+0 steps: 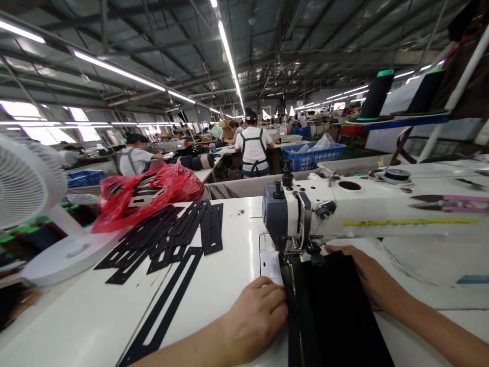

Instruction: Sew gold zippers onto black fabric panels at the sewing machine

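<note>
A black fabric piece point(344, 311) with a gold-toothed zipper point(296, 290) along its left side lies under the presser foot area of a white sewing machine point(367, 204). My left hand point(260, 316) is closed at the zipper side, its curled fingers gripping the fabric edge just in front of the needle plate point(270, 265). On the opposite side, my right hand point(362, 267) holds the fabric's right edge, fingertips reaching close to the presser foot. Part of that hand is hidden behind the raised cloth.
Left of the machine, black slotted strips point(171, 234) are spread on the white table point(214, 295). Beyond them sit a red plastic bag point(153, 188) and a white fan point(34, 188). Pink-handled snips point(451, 203) rest on the machine; thread cones point(376, 97) stand above. Co-workers point(254, 145) sit ahead.
</note>
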A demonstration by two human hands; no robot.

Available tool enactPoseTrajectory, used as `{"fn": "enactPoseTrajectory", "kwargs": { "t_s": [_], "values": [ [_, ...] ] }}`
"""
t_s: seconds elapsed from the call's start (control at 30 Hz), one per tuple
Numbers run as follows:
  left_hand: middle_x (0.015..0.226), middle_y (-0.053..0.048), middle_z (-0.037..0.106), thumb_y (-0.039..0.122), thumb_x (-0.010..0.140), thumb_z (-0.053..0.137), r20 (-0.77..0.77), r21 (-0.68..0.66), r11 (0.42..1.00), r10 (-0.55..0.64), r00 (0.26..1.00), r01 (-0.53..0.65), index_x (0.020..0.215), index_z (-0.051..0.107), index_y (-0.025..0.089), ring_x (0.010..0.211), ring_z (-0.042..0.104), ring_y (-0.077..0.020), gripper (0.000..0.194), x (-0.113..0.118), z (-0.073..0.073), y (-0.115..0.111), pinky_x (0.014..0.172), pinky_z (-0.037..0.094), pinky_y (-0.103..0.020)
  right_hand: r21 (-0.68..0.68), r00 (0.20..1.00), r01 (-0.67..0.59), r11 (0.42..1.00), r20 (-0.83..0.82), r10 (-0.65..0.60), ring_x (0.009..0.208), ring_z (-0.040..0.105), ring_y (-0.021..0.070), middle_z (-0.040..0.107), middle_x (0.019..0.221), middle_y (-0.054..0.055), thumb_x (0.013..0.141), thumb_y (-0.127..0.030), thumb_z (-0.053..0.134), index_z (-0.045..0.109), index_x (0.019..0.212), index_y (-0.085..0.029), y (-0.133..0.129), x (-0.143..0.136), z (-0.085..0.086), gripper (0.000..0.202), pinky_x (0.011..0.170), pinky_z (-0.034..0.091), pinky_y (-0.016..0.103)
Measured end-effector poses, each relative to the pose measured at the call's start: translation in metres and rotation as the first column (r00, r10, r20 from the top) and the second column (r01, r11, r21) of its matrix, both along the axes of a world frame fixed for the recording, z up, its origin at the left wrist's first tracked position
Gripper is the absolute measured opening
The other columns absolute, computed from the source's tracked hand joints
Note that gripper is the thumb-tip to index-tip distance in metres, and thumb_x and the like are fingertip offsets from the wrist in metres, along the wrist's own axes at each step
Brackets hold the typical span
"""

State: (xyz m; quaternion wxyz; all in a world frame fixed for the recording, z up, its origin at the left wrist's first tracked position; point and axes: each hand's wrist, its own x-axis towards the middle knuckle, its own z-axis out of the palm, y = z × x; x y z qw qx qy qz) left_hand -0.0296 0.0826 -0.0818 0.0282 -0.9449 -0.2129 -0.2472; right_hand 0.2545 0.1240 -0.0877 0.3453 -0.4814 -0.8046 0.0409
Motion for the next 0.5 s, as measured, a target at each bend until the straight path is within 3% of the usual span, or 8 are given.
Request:
{"fn": "enactPoseTrajectory", "kwargs": {
  "t_s": [0.1,0.17,0.33,0.5],
  "values": [
    [0.09,-0.007,0.06,0.012,0.082,0.045,0.008,-0.193,0.977,0.097,0.995,-0.094,0.087,0.054,0.015,0.084,0.055,-0.0205,0.011,0.0,0.002,0.002,0.075,0.044,-0.034,-0.076,0.997,-0.019,0.997,-0.076,0.013,0.093,0.065,0.0231,0.069,0.101,0.009,0.094,-0.042,0.029,0.059,0.113,-0.017,0.008,0.007,-0.006,0.044,0.08,0.054,0.037],
    [0.097,-0.007,0.061,0.013,0.082,0.048,-0.008,-0.235,0.96,0.154,0.988,-0.151,0.092,0.055,0.016,0.094,0.052,-0.0235,0.013,0.003,0.002,0.007,0.078,0.043,-0.036,-0.145,0.99,0.007,0.989,-0.141,-0.028,0.097,0.064,0.0261,0.068,0.104,0.009,0.092,-0.045,0.031,0.06,0.113,-0.018,0.009,0.006,-0.009,0.045,0.085,0.051,0.041],
    [0.089,-0.006,0.062,0.014,0.083,0.053,-0.15,-0.158,0.957,0.219,0.964,-0.242,0.087,0.059,0.016,0.096,0.05,-0.026,0.007,0.011,-0.004,0.014,0.08,0.041,-0.04,-0.332,0.947,0.033,0.943,-0.292,-0.136,0.106,0.058,0.0312,0.065,0.111,0.01,0.087,-0.054,0.038,0.065,0.106,-0.019,0.009,0.006,-0.007,0.048,0.095,0.044,0.044],
    [0.091,-0.007,0.062,0.008,0.082,0.054,-0.163,-0.085,0.96,0.25,0.954,-0.266,0.083,0.059,0.013,0.097,0.049,-0.0256,0.007,0.012,-0.006,0.012,0.079,0.042,-0.038,-0.389,0.931,0.006,0.921,-0.334,-0.148,0.112,0.055,0.0307,0.065,0.113,0.006,0.084,-0.056,0.041,0.066,0.103,-0.024,0.012,0.01,0.0,0.045,0.098,0.041,0.044]
  ]
}}
